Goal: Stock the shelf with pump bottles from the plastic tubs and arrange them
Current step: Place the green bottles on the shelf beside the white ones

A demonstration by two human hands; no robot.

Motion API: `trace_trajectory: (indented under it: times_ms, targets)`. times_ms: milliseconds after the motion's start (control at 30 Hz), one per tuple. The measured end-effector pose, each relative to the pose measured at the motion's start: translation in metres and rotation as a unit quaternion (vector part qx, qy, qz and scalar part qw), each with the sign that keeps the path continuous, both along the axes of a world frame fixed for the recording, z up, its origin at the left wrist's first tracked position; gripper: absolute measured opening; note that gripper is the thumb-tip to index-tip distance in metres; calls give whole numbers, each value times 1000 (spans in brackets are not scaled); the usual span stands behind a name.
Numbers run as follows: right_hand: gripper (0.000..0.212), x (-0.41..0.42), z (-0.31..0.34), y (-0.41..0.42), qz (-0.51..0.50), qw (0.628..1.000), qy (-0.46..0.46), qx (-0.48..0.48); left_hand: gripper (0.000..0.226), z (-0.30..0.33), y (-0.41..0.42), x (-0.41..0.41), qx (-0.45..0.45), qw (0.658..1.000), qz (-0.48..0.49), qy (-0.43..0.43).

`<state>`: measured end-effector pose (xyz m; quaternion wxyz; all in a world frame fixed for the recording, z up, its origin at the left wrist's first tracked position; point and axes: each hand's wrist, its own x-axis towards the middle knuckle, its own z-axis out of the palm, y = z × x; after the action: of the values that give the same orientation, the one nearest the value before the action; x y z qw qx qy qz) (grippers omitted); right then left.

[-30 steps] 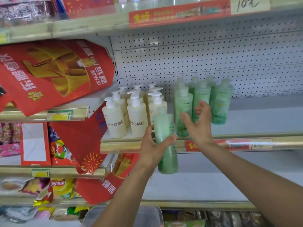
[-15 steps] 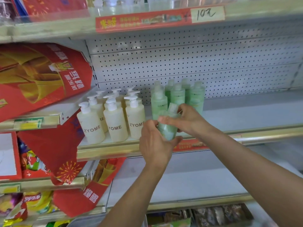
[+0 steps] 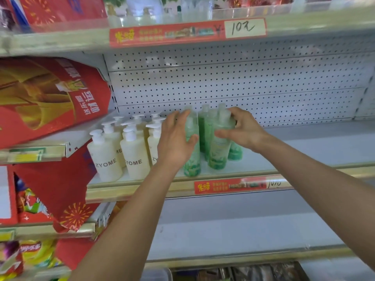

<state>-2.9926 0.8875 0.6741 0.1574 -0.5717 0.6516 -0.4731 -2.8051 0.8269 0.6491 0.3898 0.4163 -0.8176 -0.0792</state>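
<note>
Green bottle [image 3: 191, 147] held below the shelf [image 3: 304, 147] a second ago now stands at its front edge, beside the cream bottles [image 3: 119, 157]. Left hand [image 3: 174, 140] loosely cups it, fingers nearly straight. Right hand [image 3: 241, 128] grips the next green bottle [image 3: 218, 151].

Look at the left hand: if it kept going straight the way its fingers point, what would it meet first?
The left hand points up and back along the left front green bottle, which its thumb already touches. Going on, it would probably reach the perforated back panel; depth is unclear.
</note>
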Motion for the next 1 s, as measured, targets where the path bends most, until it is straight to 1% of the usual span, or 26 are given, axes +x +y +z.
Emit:
trace_trajectory:
  times_ms: [67, 133, 167, 200, 267, 300, 333, 533, 733, 800, 867, 933, 1000]
  targets:
    - [57, -2, -3, -8, 19, 1000, -9, 11, 64, 4, -8, -2, 11, 998, 21, -64]
    - [67, -4, -6, -15, 28, 999, -7, 25, 60, 5, -12, -3, 7, 994, 33, -101]
    - [68, -6, -8, -19, 32, 999, -5, 31, 59, 5, -13, -4, 0, 993, 38, -112]
    - [64, -8, -9, -22, 38, 999, -6, 37, 59, 4, -14, -5, -11, 992, 45, -120]
    - [44, -10, -10, -27, 56, 997, -9, 52, 59, 3, -15, -6, -38, 989, 58, -128]
    - [37, -10, -10, -28, 66, 996, -10, 61, 59, 2, -16, -6, -52, 988, 62, -130]
    - [34, -10, -8, -29, 74, 995, -10, 70, 59, 2, -17, -7, -64, 987, 66, -133]
    - [40, -13, -4, -36, 98, 989, -27, 110, 59, 1, -24, -4, -86, 983, 81, -142]
    - [57, -13, -10, -33, 84, 991, -31, 100, 60, -3, -26, -4, -88, 980, 82, -161]
    - [67, -9, -15, -31, 46, 997, 6, 69, 63, -1, -26, -2, -72, 979, 75, -175]
    - [72, -4, -22, -26, -28, 997, 75, 11, 67, -2, -23, 2, -66, 978, 61, -186]
    - [66, 7, -27, -14, -90, 980, 169, -62, 69, -6, -14, 10, -84, 981, 44, -171]
    - [58, 20, -30, 2, -107, 954, 254, -119, 66, -14, -2, 22, -110, 985, 23, -128]
